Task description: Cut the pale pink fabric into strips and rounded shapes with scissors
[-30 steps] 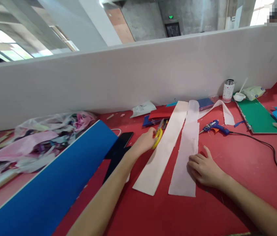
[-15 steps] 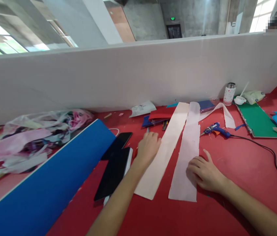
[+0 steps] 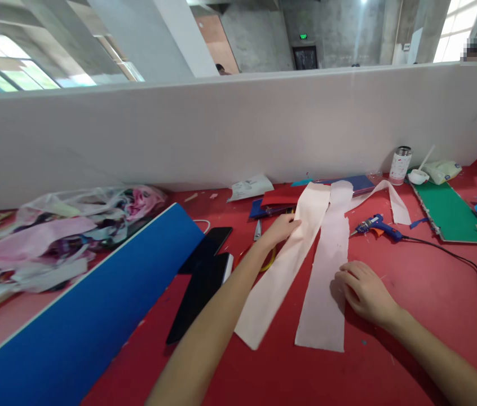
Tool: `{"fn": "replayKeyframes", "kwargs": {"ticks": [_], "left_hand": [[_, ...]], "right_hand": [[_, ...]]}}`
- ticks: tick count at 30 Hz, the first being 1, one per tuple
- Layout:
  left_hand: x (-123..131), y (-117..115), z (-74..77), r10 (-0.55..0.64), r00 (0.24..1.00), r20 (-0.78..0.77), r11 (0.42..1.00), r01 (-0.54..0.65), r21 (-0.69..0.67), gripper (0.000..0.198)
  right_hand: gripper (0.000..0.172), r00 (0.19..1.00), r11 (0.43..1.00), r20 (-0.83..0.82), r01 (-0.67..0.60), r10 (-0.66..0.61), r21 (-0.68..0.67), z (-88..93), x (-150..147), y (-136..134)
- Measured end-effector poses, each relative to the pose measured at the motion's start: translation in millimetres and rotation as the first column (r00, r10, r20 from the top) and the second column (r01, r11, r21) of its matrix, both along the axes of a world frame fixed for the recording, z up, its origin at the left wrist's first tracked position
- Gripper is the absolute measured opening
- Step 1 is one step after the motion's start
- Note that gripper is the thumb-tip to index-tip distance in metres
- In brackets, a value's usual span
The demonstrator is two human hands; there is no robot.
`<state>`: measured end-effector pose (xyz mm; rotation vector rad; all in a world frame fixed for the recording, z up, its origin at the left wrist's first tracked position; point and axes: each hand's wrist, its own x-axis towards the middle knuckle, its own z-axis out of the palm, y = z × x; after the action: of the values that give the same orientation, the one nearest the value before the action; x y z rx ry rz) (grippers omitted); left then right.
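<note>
Two long strips, likely fabric or paper, lie side by side on the red table: a cream strip [image 3: 283, 287] on the left and a pale pink strip [image 3: 326, 282] on the right. My left hand [image 3: 281, 228] has its fingers closed at the left edge of the cream strip, which buckles slightly there. Loosely bent, the fingers of my right hand [image 3: 367, 293] rest by the right edge of the pink strip, gripping nothing. Under my left forearm lie scissors [image 3: 257, 230], their handles partly hidden.
A blue board [image 3: 95, 299] and two dark tablet-like devices [image 3: 198, 293] lie left, beyond them a heap of scraps [image 3: 65, 237]. To the right are a blue glue gun [image 3: 378, 226] with its cord, a green board [image 3: 454, 211] and a bottle [image 3: 400, 165]. A white partition [image 3: 221, 129] stands behind.
My left hand has moved forward and right, onto the cream strip's edge, uncovering the scissors. The cream strip now bends near its far end. My right thumb has lowered toward the fingers.
</note>
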<state>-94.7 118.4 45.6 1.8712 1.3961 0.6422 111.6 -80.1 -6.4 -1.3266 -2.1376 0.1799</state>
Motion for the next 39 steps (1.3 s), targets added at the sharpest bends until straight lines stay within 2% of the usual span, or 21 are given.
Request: {"fn": "replayKeyframes", "kwargs": {"ticks": [5, 8, 10, 11, 14, 19, 23, 27, 32, 36, 39], "left_hand": [[8, -5, 15.6, 0.018, 0.970, 0.241, 0.999, -0.007, -0.049, 0.030], [4, -21, 24.3, 0.045, 0.929, 0.368, 0.993, -0.002, -0.117, 0.039], [-2, -37, 24.0, 0.097, 0.888, 0.449, 0.984, -0.018, -0.177, 0.042], [-5, -45, 21.2, 0.157, 0.848, 0.507, 0.964, -0.020, -0.266, 0.042], [-14, -65, 3.3, 0.189, 0.843, 0.504, 0.930, 0.010, -0.366, 0.045], [-22, -68, -30.1, 0.219, 0.869, 0.445, 0.947, -0.080, -0.310, 0.057], [-23, -58, -40.3, 0.196, 0.882, 0.428, 0.956, -0.075, -0.283, 0.057], [-24, -57, -43.7, 0.170, 0.877, 0.449, 0.961, -0.047, -0.273, 0.050], [-24, -62, -45.1, 0.166, 0.864, 0.475, 0.960, -0.031, -0.279, 0.047], [-25, -63, -42.2, 0.194, 0.845, 0.499, 0.954, -0.044, -0.295, 0.047], [-25, -66, -38.5, 0.223, 0.817, 0.532, 0.944, -0.045, -0.327, 0.050]], "right_hand": [[0.024, 0.998, 0.998, -0.016, 0.066, -0.066, 0.003, -4.5, 2, 0], [0.029, 0.994, 0.994, -0.030, 0.104, -0.104, -0.021, -6.6, 4, 0], [0.036, 0.992, 0.992, -0.041, 0.118, -0.119, -0.043, -8.2, 5, 0], [0.039, 0.991, 0.991, -0.047, 0.122, -0.124, -0.048, -9.1, 5, 0], [0.047, 0.987, 0.988, -0.067, 0.147, -0.149, -0.043, -12.1, 3, 1], [0.040, 0.972, 0.971, -0.004, 0.236, -0.236, -0.048, -15.8, 3, 3], [0.040, 0.990, 0.992, 0.096, 0.109, -0.102, -0.066, -10.2, 2, 0], [0.042, 0.992, 0.988, 0.123, -0.021, 0.040, -0.152, 0.6, -5, -4], [0.016, 0.997, 0.990, 0.068, -0.032, 0.042, -0.140, 1.0, -11, -1], [0.015, 0.998, 0.990, 0.015, -0.063, 0.065, -0.126, 7.7, -7, -2], [0.016, 0.981, 0.974, -0.155, -0.142, 0.114, -0.178, 24.6, 0, -6]]}}
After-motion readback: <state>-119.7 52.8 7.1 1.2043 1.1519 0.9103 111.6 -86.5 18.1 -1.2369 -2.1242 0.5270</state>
